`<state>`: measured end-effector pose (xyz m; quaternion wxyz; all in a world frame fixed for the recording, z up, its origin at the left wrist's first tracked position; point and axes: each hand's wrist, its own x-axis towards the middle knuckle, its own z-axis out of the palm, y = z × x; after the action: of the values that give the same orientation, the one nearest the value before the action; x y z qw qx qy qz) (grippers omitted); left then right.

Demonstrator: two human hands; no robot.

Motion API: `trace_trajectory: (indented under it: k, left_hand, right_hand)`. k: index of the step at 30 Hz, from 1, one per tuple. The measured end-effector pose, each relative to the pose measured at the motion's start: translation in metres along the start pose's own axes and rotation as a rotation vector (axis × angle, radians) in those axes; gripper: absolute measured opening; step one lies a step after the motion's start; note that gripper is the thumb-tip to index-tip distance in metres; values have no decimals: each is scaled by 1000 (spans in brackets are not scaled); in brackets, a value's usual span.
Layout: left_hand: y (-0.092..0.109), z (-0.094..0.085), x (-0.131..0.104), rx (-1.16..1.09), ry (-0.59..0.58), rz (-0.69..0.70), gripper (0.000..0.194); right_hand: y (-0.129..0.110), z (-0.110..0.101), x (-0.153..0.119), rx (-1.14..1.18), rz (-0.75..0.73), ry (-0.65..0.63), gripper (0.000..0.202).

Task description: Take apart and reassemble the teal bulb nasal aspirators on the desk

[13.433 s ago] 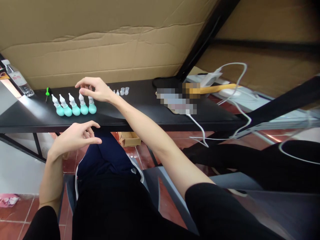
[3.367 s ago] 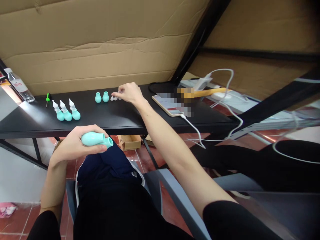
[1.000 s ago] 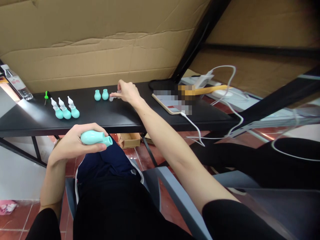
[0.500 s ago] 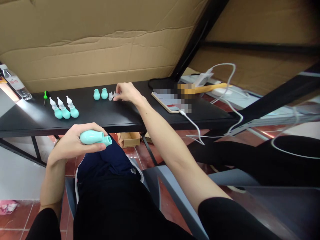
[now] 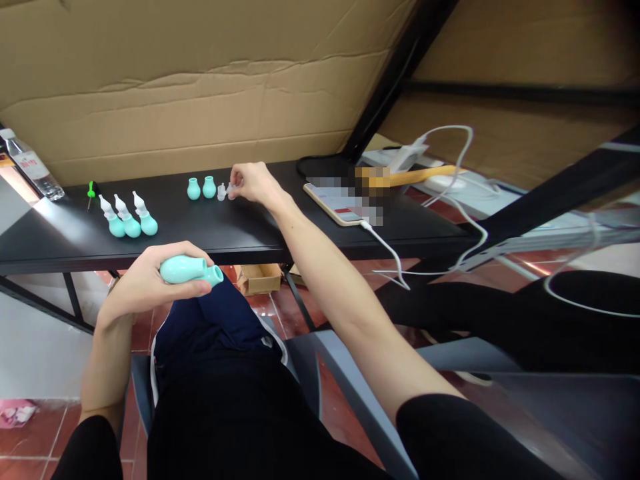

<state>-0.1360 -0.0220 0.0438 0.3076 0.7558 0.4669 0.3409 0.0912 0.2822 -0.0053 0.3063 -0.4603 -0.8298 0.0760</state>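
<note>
Bulbs [image 5: 183,270] of glossy turquoise, two of them side by side, sit in our left hand [image 5: 143,275] in the head view, thumb and fingers clamped around them, their open necks pointing right, in front of the edge of the black table [image 5: 245,230]. We have our right hand [image 5: 254,183] over the tabletop, thumb and forefinger drawn close at the small clear pieces [image 5: 221,192]; the fingers partly cover one, so we cannot tell whether they grip it. Just left of those pieces we see two upright bulbs [image 5: 209,187], mouths up, near each other. Farther left, three white-nozzled bulbs [image 5: 132,227] lie in a row, nozzles toward the cardboard [image 5: 200,113]. Beyond them we make out a green-handled tool [image 5: 91,192] and a labelled bottle [image 5: 33,165]; well to our right lies a phone [image 5: 335,205] with a white cable [image 5: 400,268] plugged in.
</note>
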Motion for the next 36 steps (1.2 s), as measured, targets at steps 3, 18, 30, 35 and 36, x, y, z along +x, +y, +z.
trace_trajectory:
  k: [3, 18, 30, 35, 36]
  left_hand:
    - [-4, 1, 3, -24, 26, -31, 28]
    - [-23, 2, 20, -189, 153, -244, 46]
    - [-41, -7, 15, -398, 187, -104, 82]
    - [-46, -7, 14, -362, 166, -77, 90]
    - [-46, -7, 14, -361, 168, -75, 90]
  right_hand:
    - [-2, 0, 0, -22, 6, 2, 23]
    - [-71, -20, -46, 498, -261, 188, 50]
    - [-160, -7, -141, 445, -458, 106, 51]
    - [-167, -1, -141, 380, -437, 86, 41]
    - [-168, -1, -140, 361, -441, 91, 42]
